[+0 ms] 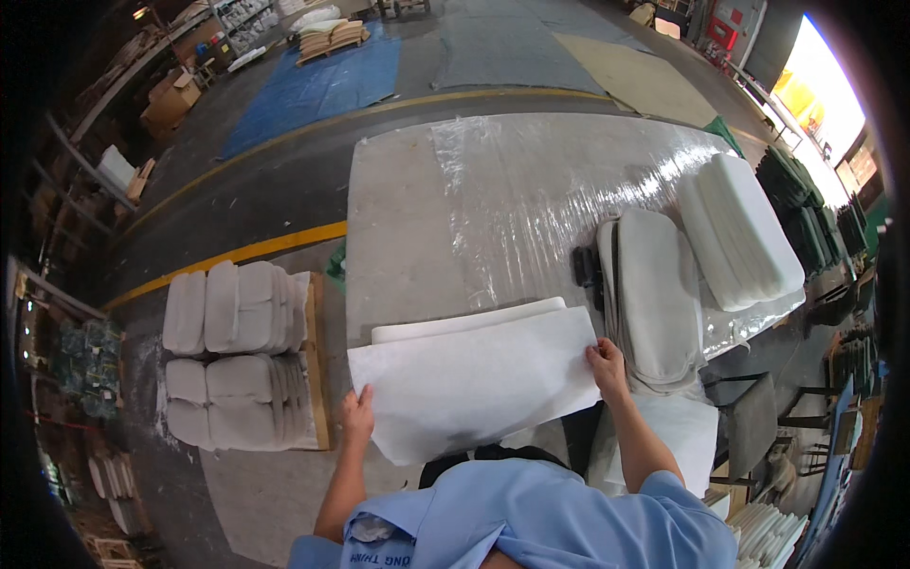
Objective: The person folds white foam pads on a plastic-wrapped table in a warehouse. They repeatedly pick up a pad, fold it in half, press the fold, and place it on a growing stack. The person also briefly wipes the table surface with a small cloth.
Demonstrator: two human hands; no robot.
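A thin white rectangular sheet point(479, 384) is stretched between my two hands at the near edge of the plastic-covered table point(408, 218). My left hand point(358, 412) pinches its left edge, and my right hand point(607, 363) pinches the right one. Behind the sheet, the far edge of a white flat pad point(469, 321) shows on the table; the rest of it is hidden. Right of the sheet lies a stack of greyish rounded pads point(659, 294), with a black object point(585, 268) against its left side. Farther right leans a stack of thick white pads point(744, 232).
At left, a wooden pallet point(320, 398) bears several stacks of grey-white pads point(242, 308). More white sheets point(678, 431) lie by my right forearm. A dark chair point(754, 427) stands at right. Blue sheeting point(313, 85) covers floor beyond a yellow line point(275, 242).
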